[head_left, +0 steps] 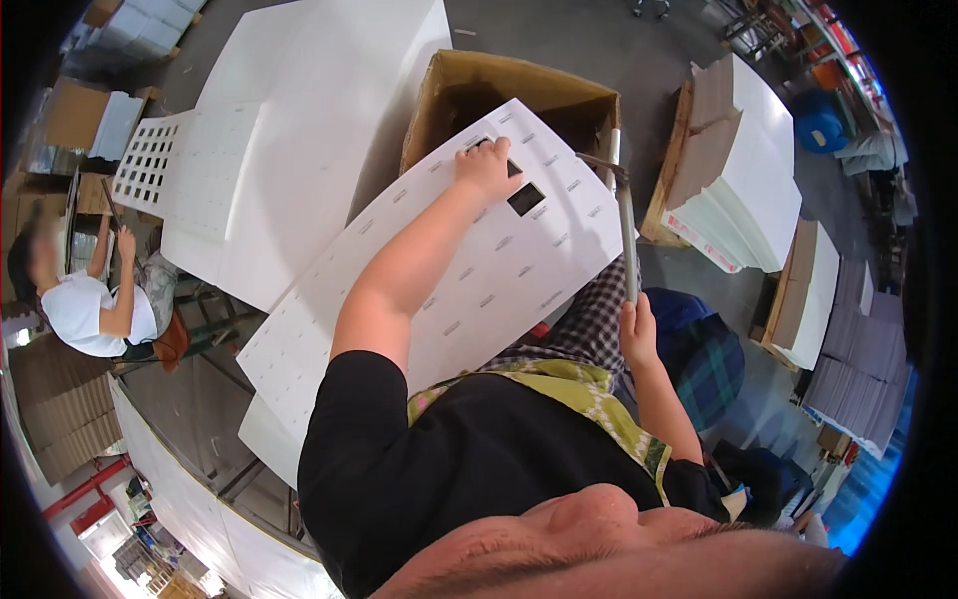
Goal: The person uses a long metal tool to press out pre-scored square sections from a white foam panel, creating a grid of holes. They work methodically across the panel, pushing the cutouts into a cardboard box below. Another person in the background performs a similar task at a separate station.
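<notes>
Sheet (469, 270) under left grip (486, 168), seemingly.

Sheet (479, 270) over lap, box (469, 90) behind, stacks (748, 170) right.

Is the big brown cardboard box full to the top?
No, the brown cardboard box looks dark and hollow inside, partly covered by the white punched sheet.

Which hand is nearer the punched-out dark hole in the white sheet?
Left. The left hand presses on the white sheet right beside the hole; the right hand grips a hammer handle off the sheet's edge.
</notes>
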The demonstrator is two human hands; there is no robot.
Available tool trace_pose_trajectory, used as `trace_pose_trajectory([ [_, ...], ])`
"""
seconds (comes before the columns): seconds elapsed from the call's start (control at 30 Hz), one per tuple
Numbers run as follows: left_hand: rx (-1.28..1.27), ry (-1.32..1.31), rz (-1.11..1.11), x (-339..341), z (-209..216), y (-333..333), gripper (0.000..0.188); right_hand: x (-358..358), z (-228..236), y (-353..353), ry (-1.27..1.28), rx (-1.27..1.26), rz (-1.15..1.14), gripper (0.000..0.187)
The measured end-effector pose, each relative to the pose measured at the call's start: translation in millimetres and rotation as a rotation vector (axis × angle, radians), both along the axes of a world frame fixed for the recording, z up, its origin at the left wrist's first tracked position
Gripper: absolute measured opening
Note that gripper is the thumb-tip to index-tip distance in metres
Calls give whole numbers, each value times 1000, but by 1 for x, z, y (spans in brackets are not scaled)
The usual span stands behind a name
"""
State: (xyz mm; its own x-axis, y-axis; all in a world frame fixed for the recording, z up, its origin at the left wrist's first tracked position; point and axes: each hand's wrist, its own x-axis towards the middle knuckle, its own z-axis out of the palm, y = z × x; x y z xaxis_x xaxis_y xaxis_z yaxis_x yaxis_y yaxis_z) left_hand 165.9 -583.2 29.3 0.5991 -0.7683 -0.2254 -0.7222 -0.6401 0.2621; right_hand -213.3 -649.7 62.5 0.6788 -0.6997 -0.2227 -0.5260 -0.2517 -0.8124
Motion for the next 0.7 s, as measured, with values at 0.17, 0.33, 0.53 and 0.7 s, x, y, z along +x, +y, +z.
trace_pose_trajectory([
  [0.17, 276, 106, 25, -10, 15, -7, 91, 8, 12, -15, 67, -51, 79, 26],
  [0.33, 187, 64, 66, -24, 15, -11, 97, 14, 1, -23, 106, -82, 67, 29],
  [0.53, 19, 32, 125, -26, -11, -3, 94, 22, 11, -25, 139, -80, 89, 25],
  [0.7, -2, 9, 145, -28, -16, -2, 91, 5, 18, -16, -140, -118, 81, 17],
])
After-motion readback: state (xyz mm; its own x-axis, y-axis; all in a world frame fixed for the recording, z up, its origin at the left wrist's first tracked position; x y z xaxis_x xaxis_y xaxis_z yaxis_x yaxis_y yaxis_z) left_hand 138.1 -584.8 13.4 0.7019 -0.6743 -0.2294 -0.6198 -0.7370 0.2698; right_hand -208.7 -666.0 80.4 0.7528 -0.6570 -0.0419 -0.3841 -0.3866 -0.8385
